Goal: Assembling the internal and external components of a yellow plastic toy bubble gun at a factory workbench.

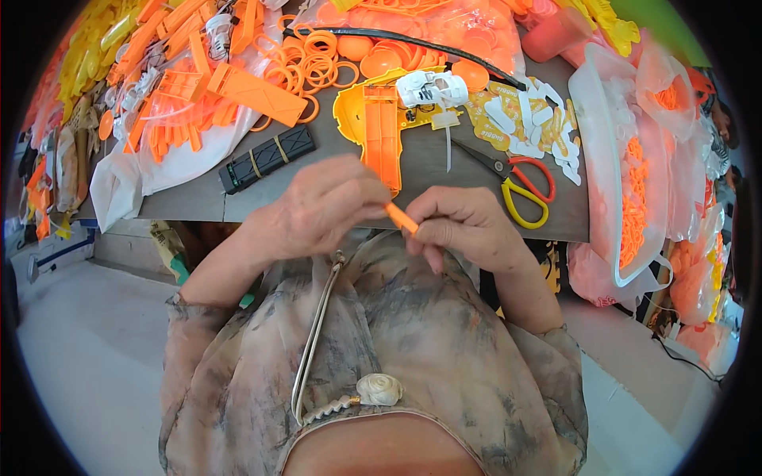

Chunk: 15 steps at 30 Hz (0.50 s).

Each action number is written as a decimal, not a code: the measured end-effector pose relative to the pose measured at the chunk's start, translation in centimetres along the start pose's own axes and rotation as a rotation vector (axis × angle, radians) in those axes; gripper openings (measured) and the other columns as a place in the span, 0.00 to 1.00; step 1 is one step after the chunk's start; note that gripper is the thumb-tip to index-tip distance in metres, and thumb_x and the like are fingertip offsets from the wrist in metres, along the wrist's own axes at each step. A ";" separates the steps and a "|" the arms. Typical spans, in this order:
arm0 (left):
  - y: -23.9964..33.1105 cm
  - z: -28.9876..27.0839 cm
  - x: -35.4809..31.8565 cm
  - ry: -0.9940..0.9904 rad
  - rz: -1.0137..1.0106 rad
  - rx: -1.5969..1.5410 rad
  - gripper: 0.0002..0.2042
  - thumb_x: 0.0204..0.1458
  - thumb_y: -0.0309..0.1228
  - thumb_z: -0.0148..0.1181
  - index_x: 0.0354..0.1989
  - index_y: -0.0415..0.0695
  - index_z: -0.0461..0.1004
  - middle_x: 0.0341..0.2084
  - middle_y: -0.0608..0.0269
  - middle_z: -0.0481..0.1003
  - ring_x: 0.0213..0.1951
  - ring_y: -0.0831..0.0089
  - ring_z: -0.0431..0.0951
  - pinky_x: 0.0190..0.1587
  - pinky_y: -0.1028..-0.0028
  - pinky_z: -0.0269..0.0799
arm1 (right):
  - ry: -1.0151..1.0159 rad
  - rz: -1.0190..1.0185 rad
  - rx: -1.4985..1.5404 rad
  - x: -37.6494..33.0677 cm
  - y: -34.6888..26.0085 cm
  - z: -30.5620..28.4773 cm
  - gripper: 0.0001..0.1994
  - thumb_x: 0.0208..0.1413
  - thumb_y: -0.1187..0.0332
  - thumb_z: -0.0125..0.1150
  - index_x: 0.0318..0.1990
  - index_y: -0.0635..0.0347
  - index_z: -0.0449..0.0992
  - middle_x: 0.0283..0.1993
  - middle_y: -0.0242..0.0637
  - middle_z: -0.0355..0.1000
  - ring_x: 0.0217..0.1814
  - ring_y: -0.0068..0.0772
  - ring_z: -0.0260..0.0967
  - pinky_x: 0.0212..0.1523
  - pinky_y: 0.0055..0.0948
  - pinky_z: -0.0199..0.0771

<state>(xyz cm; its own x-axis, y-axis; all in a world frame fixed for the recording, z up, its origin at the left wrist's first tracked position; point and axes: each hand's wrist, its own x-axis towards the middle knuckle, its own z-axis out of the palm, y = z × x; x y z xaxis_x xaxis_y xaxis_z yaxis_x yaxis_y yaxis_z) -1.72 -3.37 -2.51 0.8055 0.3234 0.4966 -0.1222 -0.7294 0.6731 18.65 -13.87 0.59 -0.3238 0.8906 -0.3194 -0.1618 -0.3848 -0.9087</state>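
Observation:
Just in front of the table's edge, a small orange plastic piece (402, 218) is pinched between my two hands. The fingers of my left hand (325, 202) close on its upper left end, while thumb and forefinger of my right hand (464, 224) grip the lower right end. Beyond them lies a yellow plastic shell (349, 115) with a long orange part (382, 135) in it. A white mechanism (432, 89) rests at the shell's far right. Red and yellow handled scissors (524, 190) lie right of my right hand.
A black block with bands (267, 160) lies left of the shell. Orange parts (258, 94) and orange rings (313, 67) are heaped farther back. White stickers (548, 127) lie right, beside a white bin of small orange pieces (633, 214). A black strap (405, 40) crosses the back.

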 end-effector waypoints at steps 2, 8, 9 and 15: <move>-0.7 -0.4 0.5 0.014 0.024 0.087 0.13 0.43 0.27 0.61 0.37 0.37 0.70 0.33 0.52 0.72 0.35 0.56 0.73 0.35 0.65 0.69 | 0.013 -0.048 -0.099 0.9 0.0 -0.4 0.04 0.55 0.78 0.51 0.36 0.68 0.71 0.24 0.34 0.69 0.20 0.19 0.67 0.20 0.19 0.65; -2.1 0.1 1.6 -0.007 -0.129 0.522 0.30 0.41 0.41 0.63 0.53 0.38 0.64 0.56 0.50 0.61 0.59 0.52 0.58 0.60 0.57 0.54 | 0.448 -0.547 -1.293 4.4 2.5 -2.5 0.05 0.53 0.75 0.52 0.38 0.65 0.68 0.29 0.42 0.70 0.26 0.40 0.70 0.26 0.32 0.68; -2.4 0.3 1.4 -0.045 -0.140 0.530 0.32 0.41 0.43 0.63 0.54 0.38 0.63 0.56 0.50 0.61 0.60 0.52 0.57 0.60 0.56 0.53 | 0.445 -0.546 -1.293 4.5 2.3 -2.3 0.05 0.53 0.75 0.52 0.38 0.65 0.68 0.29 0.42 0.70 0.26 0.40 0.70 0.26 0.32 0.68; -2.8 0.3 1.2 -0.078 -0.144 0.534 0.36 0.39 0.46 0.63 0.55 0.37 0.62 0.55 0.51 0.62 0.61 0.55 0.57 0.61 0.56 0.53 | 0.360 -0.446 -1.404 4.6 1.4 -1.5 0.06 0.49 0.77 0.50 0.35 0.63 0.65 0.28 0.43 0.65 0.30 0.47 0.68 0.28 0.39 0.67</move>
<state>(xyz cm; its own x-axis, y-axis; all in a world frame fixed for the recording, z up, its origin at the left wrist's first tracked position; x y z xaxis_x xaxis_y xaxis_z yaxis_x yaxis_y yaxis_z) -0.20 -1.06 -3.96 0.8351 0.4116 0.3649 0.2867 -0.8918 0.3500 18.31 -9.90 -2.52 -0.2179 0.9583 0.1851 0.8782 0.2752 -0.3913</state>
